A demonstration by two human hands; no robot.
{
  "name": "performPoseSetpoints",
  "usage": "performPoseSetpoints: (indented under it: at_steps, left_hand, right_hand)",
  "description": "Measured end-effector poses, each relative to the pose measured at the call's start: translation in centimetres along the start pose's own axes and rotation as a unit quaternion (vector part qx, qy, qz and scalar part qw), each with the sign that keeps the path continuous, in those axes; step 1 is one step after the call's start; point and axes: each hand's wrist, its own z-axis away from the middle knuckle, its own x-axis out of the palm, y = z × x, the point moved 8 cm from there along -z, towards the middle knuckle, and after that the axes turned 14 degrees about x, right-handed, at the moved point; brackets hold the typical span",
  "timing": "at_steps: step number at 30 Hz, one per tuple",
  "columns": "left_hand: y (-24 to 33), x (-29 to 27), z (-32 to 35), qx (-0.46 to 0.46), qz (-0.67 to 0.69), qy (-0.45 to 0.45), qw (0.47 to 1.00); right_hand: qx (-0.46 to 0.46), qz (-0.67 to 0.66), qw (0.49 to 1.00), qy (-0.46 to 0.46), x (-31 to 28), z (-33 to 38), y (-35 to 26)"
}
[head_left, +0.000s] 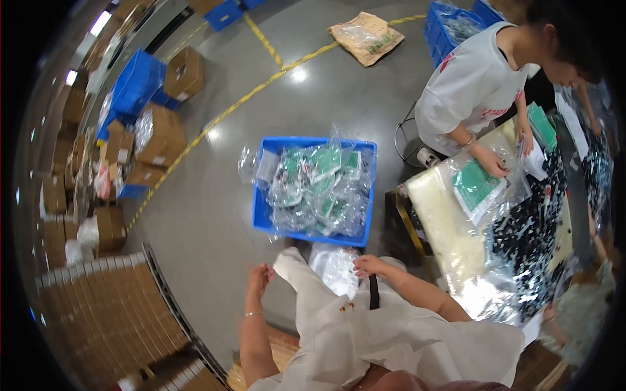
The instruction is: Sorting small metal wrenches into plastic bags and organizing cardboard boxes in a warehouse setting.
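My left hand [262, 274] is raised beside my left knee, its fingers curled together; whatever they hold, if anything, is too small or too clear to make out. My right hand [369, 266] is over my right thigh, thumb and fingers pinched at the edge of a clear plastic bag [334, 268]. That bag lies between my knees, its contents blurred by glare. Just beyond my knees, a blue plastic bin [313, 237] stands on the floor. It is heaped with clear plastic packets [319, 179] that have green and white cards inside.
At right, a co-worker [466, 91] handles green-carded packets [476, 186] at a table [433, 212] strewn with small dark, shiny pieces. Stacked cartons [104, 313] stand at left, with boxes [160, 137] and blue bins [134, 85] behind. A sack [366, 38] lies on the far floor.
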Motion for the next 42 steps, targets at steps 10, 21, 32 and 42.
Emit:
performPoseSetpoints:
  at_steps: [10,21,32,42]
  left_hand:
    - [-12.3,-10.0,-32.4,-0.237,0.034,0.073,0.968]
    - [-14.2,-10.3,-35.9,-0.289,0.091,0.087,0.949]
    - [-4.5,-1.9,-43.8,-0.189,-0.063,0.023,0.980]
    - [9.5,15.1,-62.2,0.015,-0.151,-0.159,0.975]
  right_hand:
    - [0.109,-0.555,0.821,0.073,6.3,-24.2,5.7]
    - [-0.043,-0.779,0.623,-0.057,5.8,-32.5,0.0]
    - [-0.054,-0.849,0.524,-0.040,4.6,-33.7,-3.6]
    - [-0.176,-0.868,0.445,-0.135,1.2,-35.2,-19.6]
